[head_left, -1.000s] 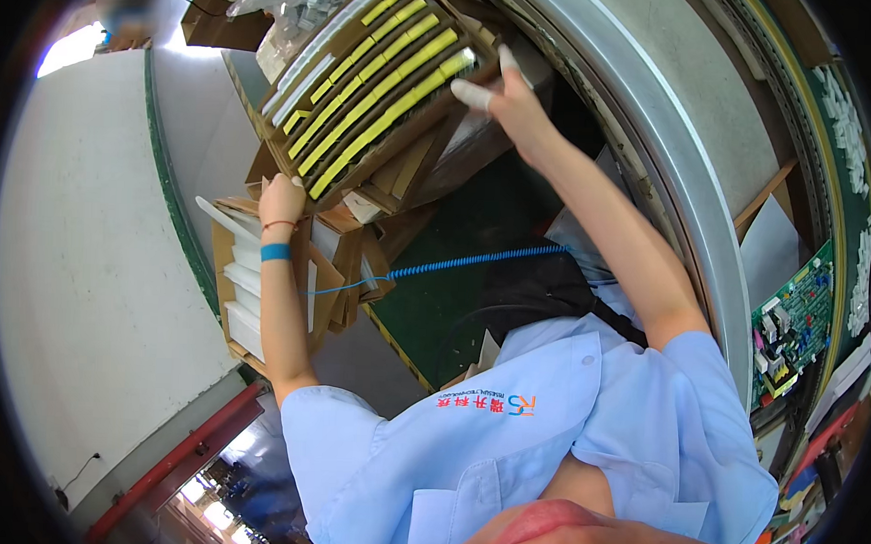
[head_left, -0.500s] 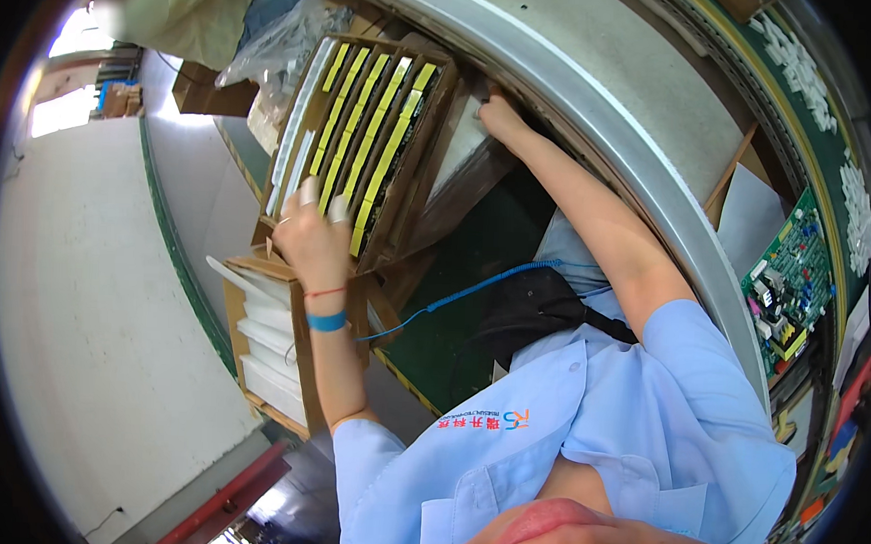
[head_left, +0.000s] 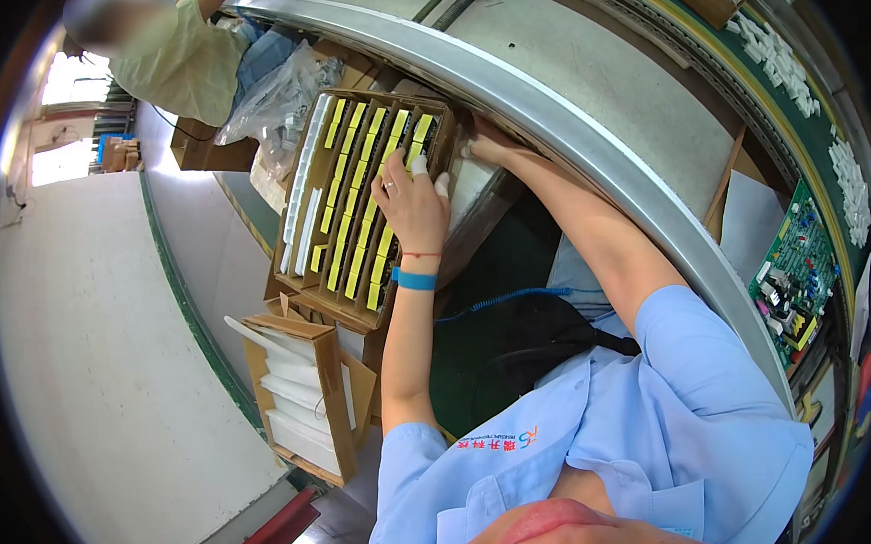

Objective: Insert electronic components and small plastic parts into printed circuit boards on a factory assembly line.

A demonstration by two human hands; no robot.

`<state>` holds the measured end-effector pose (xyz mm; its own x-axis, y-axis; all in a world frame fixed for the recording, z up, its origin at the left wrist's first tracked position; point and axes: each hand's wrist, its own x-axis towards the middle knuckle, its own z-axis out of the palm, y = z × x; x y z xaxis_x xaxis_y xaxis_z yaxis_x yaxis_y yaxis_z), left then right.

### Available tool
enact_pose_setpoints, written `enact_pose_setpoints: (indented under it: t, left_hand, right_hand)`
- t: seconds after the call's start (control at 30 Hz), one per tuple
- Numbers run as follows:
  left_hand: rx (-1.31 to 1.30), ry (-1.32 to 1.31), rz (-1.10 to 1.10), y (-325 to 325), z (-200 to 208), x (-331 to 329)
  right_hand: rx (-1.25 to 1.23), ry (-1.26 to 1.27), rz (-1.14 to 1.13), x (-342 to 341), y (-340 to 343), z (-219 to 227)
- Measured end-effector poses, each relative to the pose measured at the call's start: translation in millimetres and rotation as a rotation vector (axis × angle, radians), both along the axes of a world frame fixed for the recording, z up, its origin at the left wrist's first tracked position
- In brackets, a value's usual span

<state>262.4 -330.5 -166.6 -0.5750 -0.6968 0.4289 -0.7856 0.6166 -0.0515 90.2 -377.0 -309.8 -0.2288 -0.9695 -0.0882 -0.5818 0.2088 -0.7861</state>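
A cardboard box (head_left: 357,312) with upright dividers stands in front of me, left of the middle. Rows of circuit boards with yellow blocks (head_left: 360,173) fill its slots, and white strips (head_left: 307,176) line its left side. My left hand (head_left: 414,204) lies over the rightmost rows, white covers on some fingertips. Its fingers are spread and bent, touching or just above the yellow blocks, with nothing visibly held. A blue band circles that wrist. My right hand (head_left: 486,144) is at the box's far right side, beneath the metal rail, its fingers mostly hidden.
A curved metal rail (head_left: 593,148) runs across from upper left to right. Near the box's lower edge stands a smaller carton (head_left: 331,383) with white sheets. A clear plastic bag (head_left: 288,94) and another person (head_left: 188,67) are at upper left. A green circuit board (head_left: 795,275) lies at right.
My left hand has moved from the near left part of the box to its right rows. The view has shifted, and more of the other person shows. My right hand stays by the box.
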Motion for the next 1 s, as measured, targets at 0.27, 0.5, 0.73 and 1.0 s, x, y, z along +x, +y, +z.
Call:
enact_pose_setpoints:
  t: [0.27,0.5,0.73,1.0]
  left_hand:
    - [-0.002,-0.075,-0.073,-25.0,-7.3,4.4]
    - [-0.032,-0.139,-0.078,-17.6,-15.4,-1.7]
    - [0.018,-0.063,-0.269,-7.5,-7.1,28.9]
    - [0.025,-0.139,-0.456,-0.3,-1.7,63.7]
  right_hand:
    - [0.045,0.129,-0.011,6.5,17.0,42.1]
    - [0.024,0.113,0.007,-1.5,4.3,27.3]
    - [0.119,0.002,0.086,-1.8,34.1,41.2]
    - [0.019,-0.317,0.092,12.8,96.6,48.3]
